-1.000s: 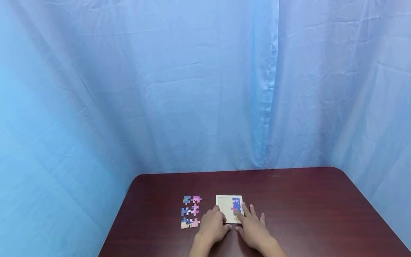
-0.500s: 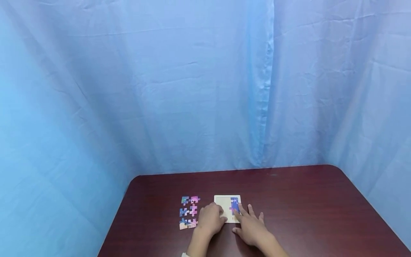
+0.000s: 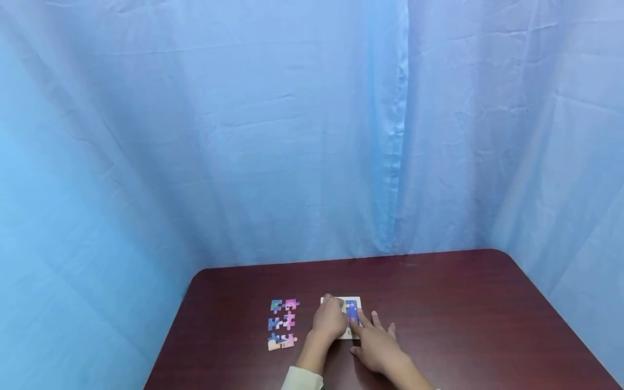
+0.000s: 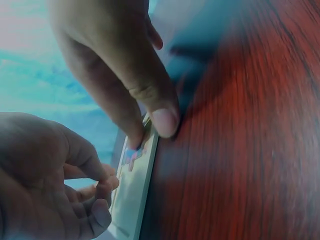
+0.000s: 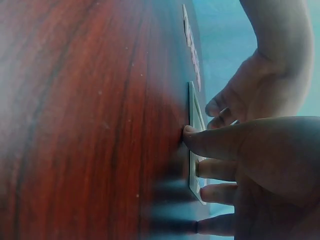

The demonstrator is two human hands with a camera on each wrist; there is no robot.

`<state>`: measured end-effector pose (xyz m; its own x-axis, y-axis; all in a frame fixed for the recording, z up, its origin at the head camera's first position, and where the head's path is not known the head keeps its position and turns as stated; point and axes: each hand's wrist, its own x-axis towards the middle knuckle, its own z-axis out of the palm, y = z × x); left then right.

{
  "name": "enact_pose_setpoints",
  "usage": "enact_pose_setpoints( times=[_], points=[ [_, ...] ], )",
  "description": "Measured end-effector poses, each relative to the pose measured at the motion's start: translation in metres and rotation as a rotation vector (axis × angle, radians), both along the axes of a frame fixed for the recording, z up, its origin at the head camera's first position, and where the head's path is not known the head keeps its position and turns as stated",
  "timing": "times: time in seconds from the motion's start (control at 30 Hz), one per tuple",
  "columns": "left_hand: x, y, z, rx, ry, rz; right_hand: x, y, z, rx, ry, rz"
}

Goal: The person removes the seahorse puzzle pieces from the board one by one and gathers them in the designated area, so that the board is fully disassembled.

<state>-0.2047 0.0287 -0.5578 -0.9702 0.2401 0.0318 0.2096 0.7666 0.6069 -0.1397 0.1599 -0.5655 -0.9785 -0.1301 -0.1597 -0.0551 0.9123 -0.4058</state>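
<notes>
A small pale puzzle tray [image 3: 358, 299] lies flat on the table, with blue and purple jigsaw pieces [image 3: 352, 309] along its right side. My right hand [image 3: 377, 346] has its fingers spread, the index fingertip on these pieces. In the right wrist view its thumb [image 5: 212, 140] touches the tray's near edge. My left hand [image 3: 330, 318] is over the tray's left part and hides much of it. Its fingers [image 4: 85, 162] look curled in the left wrist view, thumb close to the fingertips. I see no piece between them; whether they touch the tray is unclear.
Several loose jigsaw pieces [image 3: 288, 320], pink and blue, lie in two columns left of the tray on the dark red-brown table [image 3: 439, 309]. Blue curtains [image 3: 292, 162] hang behind the table and at both sides.
My left hand has moved from the tray's near left corner forward and over its left part, fingers curled. My right hand stays at the tray's right side. The head view has shifted slightly.
</notes>
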Motion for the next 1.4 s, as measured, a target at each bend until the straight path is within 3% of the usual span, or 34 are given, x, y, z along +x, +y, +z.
enact_pose_setpoints(
  times=[0.23,0.33,0.5,0.7,0.93,1.2,1.4],
  points=[
    [-0.003,0.006,-0.004,0.061,-0.073,0.032,0.002,-0.001,0.004,-0.003,0.008,0.004],
    [-0.006,0.007,-0.005,0.086,-0.093,0.016,0.002,-0.001,0.006,-0.002,0.013,0.003],
    [-0.01,0.006,-0.006,0.226,-0.161,-0.011,0.002,0.0,0.006,0.003,-0.001,0.002],
    [-0.015,0.005,-0.011,0.366,-0.221,0.024,0.001,0.002,0.008,-0.002,-0.015,-0.003],
    [-0.017,0.006,-0.015,0.36,-0.223,0.132,0.001,0.002,0.007,0.0,0.0,-0.004],
    [-0.02,0.009,-0.014,0.386,-0.204,0.175,0.001,0.0,0.004,0.022,0.023,0.001],
    [-0.018,0.011,-0.012,0.343,-0.177,0.196,0.002,-0.001,0.003,0.025,0.035,0.008]
  ],
)
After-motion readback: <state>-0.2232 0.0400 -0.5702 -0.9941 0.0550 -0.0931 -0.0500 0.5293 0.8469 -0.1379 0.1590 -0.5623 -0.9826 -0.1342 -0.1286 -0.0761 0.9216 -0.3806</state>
